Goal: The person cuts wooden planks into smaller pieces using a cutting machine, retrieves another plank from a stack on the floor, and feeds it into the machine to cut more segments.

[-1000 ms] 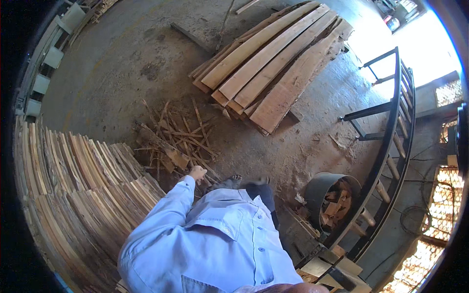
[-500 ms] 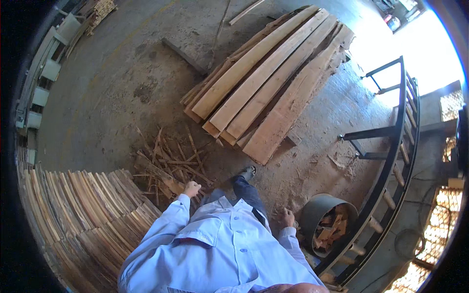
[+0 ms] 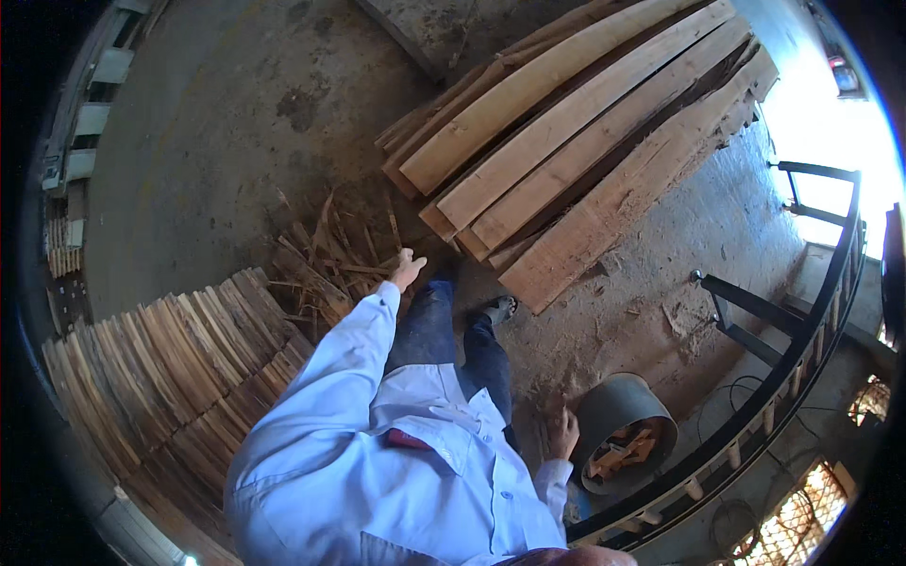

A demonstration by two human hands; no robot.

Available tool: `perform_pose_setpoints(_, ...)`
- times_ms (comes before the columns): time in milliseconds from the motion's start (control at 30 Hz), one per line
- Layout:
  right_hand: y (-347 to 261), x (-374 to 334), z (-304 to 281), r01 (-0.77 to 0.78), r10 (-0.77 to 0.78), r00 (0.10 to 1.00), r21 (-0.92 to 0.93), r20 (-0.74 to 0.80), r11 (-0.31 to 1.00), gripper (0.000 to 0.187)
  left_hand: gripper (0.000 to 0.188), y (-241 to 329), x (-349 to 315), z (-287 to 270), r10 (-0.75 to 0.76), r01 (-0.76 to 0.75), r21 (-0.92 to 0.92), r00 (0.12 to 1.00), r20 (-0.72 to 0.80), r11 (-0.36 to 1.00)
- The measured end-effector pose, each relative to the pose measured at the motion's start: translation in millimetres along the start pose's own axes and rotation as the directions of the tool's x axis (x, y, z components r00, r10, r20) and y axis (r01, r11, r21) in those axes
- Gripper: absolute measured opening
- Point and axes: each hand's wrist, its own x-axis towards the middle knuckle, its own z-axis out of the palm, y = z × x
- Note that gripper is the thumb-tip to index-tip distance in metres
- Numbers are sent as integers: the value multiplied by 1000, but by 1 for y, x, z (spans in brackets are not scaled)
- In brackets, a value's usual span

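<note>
- Broadly, a dusty floor (image 3: 236, 160) underlay the whole scene.
- Long boards (image 3: 585, 141), some with rough edges, lay stacked at a slant in the upper middle.
- Stacked slats (image 3: 179, 377), set in close rows, filled the lower left.
- A black frame with rollers (image 3: 802, 341) curved along the right.
- The person, in a pale blue shirt (image 3: 377, 472) and dark trousers (image 3: 420, 325), stood between slats and frame.
- A heap of wood strips (image 3: 330, 259) lay tangled on the floor, between the slats and the boards.
- A round bin (image 3: 623, 401) stood near the frame, with wood offcuts (image 3: 625, 451) inside it.
- The left hand (image 3: 406, 272) hung just beside the heap's right side; its fingers were partly curled, and whether they met could not be told.
- The right hand (image 3: 563, 434) was just beside the bin's left side; its fingers were bent, and their closure could not be told.
</note>
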Motion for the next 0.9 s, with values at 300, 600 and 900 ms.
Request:
perform_pose_setpoints(300,-41,-154,66,-616,598,765,-2,240,788,38,87,54,191,60,54,-90,293,990,129,952)
perform_pose_setpoints(600,-134,-92,121,-793,743,600,348,297,501,36,71,91,189,138,105,-101,565,994,26,819)
perform_pose_setpoints(900,-217,22,148,-545,484,838,361,252,756,40,66,49,205,142,240,-178,532,969,-50,828)
